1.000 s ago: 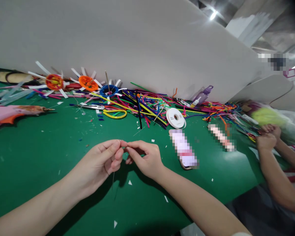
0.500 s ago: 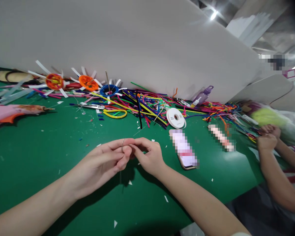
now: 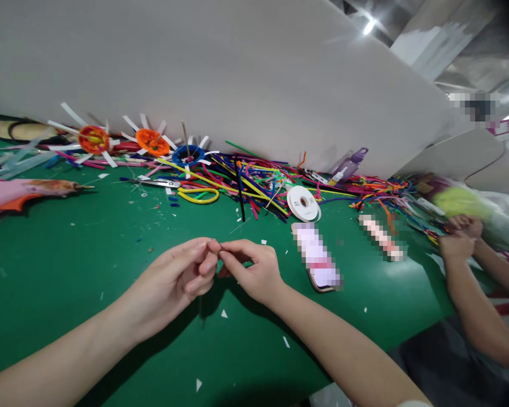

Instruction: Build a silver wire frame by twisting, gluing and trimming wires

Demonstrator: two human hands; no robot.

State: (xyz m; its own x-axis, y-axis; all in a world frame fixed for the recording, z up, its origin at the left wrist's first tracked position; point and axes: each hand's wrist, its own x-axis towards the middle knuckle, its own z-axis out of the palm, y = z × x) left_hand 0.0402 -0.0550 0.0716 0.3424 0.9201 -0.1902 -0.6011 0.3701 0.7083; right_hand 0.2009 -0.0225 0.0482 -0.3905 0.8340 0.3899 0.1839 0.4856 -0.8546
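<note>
Over the green worktop, left hand and right hand meet, thumbs and fingers pinched nearly closed on a fine strand, likely for control of so thin a thing; it hangs below the left. Three discs, two orange and one blue, sit by the wall, apparently out of the way. One spool lies nearer.

Left hand and right hand close together, front-centre, above table. Thin strand hangs below left hand. Glue gun: on table, far left. Rear: pile of pipe cleaners along base of partition; three discs in row toward left, scissors before them. Spool in front of pile; phone nearer, right of right hand. Bottle behind, right of spool. Co-worker's hands: far right.
</note>
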